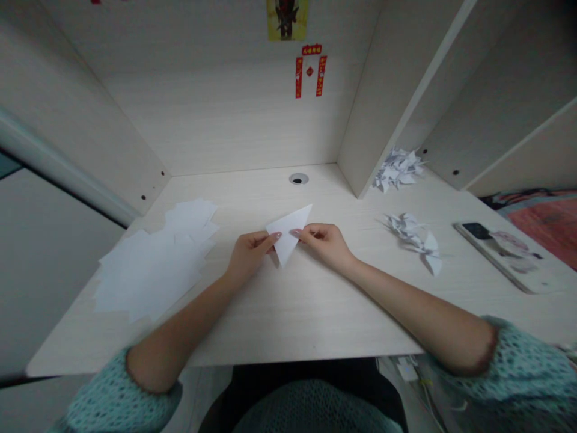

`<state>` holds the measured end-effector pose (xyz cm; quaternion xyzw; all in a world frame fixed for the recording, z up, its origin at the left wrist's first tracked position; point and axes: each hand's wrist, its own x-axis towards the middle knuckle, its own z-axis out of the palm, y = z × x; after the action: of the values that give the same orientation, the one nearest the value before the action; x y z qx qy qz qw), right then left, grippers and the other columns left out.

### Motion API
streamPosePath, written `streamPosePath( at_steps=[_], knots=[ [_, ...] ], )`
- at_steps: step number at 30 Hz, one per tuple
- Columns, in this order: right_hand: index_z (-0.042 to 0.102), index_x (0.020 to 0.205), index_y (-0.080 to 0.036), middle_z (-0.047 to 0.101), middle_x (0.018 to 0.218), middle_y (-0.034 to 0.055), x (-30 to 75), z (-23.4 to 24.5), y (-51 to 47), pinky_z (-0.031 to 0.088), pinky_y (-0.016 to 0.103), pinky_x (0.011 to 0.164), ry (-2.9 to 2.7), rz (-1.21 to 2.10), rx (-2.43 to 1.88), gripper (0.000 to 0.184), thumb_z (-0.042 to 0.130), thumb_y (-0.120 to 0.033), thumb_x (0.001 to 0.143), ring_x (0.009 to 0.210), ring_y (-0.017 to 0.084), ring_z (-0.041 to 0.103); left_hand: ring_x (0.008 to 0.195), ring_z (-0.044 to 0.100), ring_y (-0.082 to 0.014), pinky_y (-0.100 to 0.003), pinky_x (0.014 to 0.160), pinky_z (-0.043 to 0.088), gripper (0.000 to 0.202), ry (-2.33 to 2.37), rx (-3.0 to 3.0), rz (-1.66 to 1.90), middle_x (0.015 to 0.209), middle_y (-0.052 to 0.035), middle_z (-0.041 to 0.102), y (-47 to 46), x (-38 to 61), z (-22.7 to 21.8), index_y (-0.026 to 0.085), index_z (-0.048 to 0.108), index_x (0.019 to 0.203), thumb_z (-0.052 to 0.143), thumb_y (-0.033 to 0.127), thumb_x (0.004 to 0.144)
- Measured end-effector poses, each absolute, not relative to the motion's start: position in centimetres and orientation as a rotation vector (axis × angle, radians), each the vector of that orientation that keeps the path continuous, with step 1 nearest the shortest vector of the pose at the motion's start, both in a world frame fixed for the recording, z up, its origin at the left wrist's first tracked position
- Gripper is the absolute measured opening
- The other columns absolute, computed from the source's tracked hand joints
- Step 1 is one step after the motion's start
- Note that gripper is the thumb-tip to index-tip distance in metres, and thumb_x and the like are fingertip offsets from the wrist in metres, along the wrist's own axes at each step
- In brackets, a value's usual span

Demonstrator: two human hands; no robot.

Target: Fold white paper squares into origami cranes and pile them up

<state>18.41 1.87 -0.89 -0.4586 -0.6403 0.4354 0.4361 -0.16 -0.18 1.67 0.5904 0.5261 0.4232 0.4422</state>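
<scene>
A white sheet folded into a triangle (291, 231) lies on the pale wooden desk (288, 300) in the middle of the view. My left hand (250, 252) pinches its left edge with fingertips closed on the paper. My right hand (324, 240) pinches its right edge the same way. Both hands rest low on the desk, close together, with the triangle's tip pointing toward me between them.
A loose pile of white paper sheets (153, 264) lies at the left. Folded paper figures (417, 237) lie at the right, more folded figures (399, 168) in the shelf corner. A phone (500, 252) rests far right. A cable hole (298, 178) sits behind the hands.
</scene>
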Motion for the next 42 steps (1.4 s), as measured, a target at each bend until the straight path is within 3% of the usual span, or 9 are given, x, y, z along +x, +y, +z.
streamPosePath(
  at_steps=[11, 18, 24, 29, 35, 42],
  knots=[
    [0.058, 0.059, -0.016, 0.049, 0.055, -0.0020, 18.3, -1.1, 1.8, 0.033, 0.023, 0.053, -1.656, 0.991, -1.176, 0.042, 0.053, -0.052, 0.082, 0.054, 0.011, 0.043, 0.053, 0.050, -0.0104, -0.022, 0.053, 0.038, 0.035, 1.296, 1.449, 0.938, 0.055, 0.0002, 0.062, 0.2, -0.3, 0.7, 0.015, 0.063, 0.056, 0.066, 0.047, 0.072],
    [0.067, 0.067, -0.017, 0.061, 0.064, 0.0010, 18.2, -0.7, 1.4, 0.036, 0.024, 0.057, -1.680, 1.055, -1.139, 0.041, 0.054, -0.053, 0.082, 0.060, 0.013, 0.051, 0.058, 0.056, -0.0130, -0.024, 0.058, 0.042, 0.036, 1.341, 1.443, 1.015, 0.061, -0.0027, 0.067, 0.0, -0.3, 1.0, 0.015, 0.065, 0.059, 0.065, 0.047, 0.073],
    [0.061, 0.060, -0.016, 0.051, 0.056, -0.0012, 18.2, -1.2, 1.5, 0.031, 0.023, 0.051, -1.648, 1.117, -1.148, 0.044, 0.056, -0.056, 0.078, 0.054, 0.011, 0.042, 0.055, 0.054, -0.0124, -0.023, 0.055, 0.040, 0.038, 1.345, 1.452, 1.022, 0.057, -0.0013, 0.064, 0.0, -0.3, 0.9, 0.015, 0.062, 0.055, 0.065, 0.049, 0.073],
    [0.054, 0.055, -0.016, 0.044, 0.054, -0.0023, 18.2, -1.2, 1.6, 0.027, 0.023, 0.050, -1.671, 1.121, -1.110, 0.044, 0.055, -0.054, 0.079, 0.052, 0.010, 0.036, 0.055, 0.051, -0.0118, -0.023, 0.054, 0.039, 0.036, 1.304, 1.461, 1.008, 0.057, 0.0001, 0.060, 0.2, -0.5, 0.4, 0.015, 0.063, 0.062, 0.065, 0.049, 0.072],
    [0.054, 0.056, -0.016, 0.044, 0.054, -0.0029, 18.2, -0.9, 1.3, 0.028, 0.023, 0.051, -1.820, 1.027, -1.122, 0.044, 0.053, -0.051, 0.083, 0.051, 0.009, 0.035, 0.058, 0.051, -0.0117, -0.022, 0.054, 0.036, 0.036, 1.273, 1.476, 0.979, 0.064, 0.0006, 0.060, 0.2, -0.6, 0.8, 0.015, 0.067, 0.077, 0.064, 0.050, 0.073],
    [0.053, 0.054, -0.017, 0.046, 0.053, -0.0024, 17.7, -0.8, 0.7, 0.029, 0.024, 0.051, -1.869, 1.000, -1.106, 0.046, 0.052, -0.054, 0.082, 0.051, 0.010, 0.037, 0.051, 0.043, -0.0095, -0.022, 0.047, 0.027, 0.036, 1.385, 1.519, 1.021, 0.056, 0.0017, 0.055, -0.3, -0.4, 1.1, 0.014, 0.066, 0.067, 0.065, 0.049, 0.073]
  ],
)
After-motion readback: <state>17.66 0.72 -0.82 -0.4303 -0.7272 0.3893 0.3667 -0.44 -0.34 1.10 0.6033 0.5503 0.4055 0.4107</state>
